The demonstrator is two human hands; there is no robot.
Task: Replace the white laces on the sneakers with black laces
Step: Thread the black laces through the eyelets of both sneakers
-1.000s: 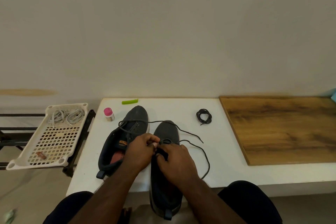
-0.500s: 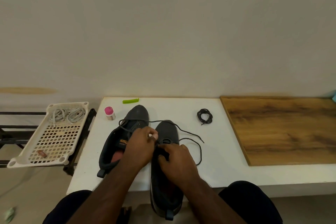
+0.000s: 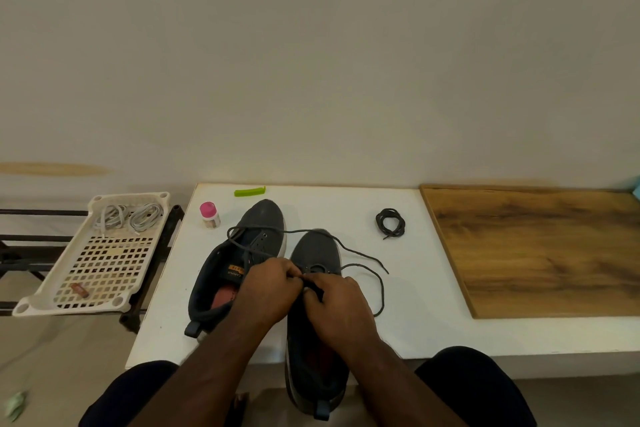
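Both hands meet over the right dark grey sneaker (image 3: 317, 253): left hand (image 3: 268, 291) and right hand (image 3: 337, 308) curl, pinching the loose black lace (image 3: 360, 255). A coiled black spare lace (image 3: 390, 222) sits far right.

Dim, even indoor light, soft shadows, wide-angle bending at slightly blurred edges.

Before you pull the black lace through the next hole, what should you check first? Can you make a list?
1. Both hands at the lace: left hand and right hand pinch it over the near shoe: ok.
2. Lace free of knots: loose ends trail across the table, none seen: ok.
3. Lace clear of the far shoe: one strand lies across it: not ok.
4. Tip in the right hole: hidden by fingers: cannot tell.
5. Spare lace ready: coiled on the table: ok.
6. White laces out of the way: in the tray: ok.
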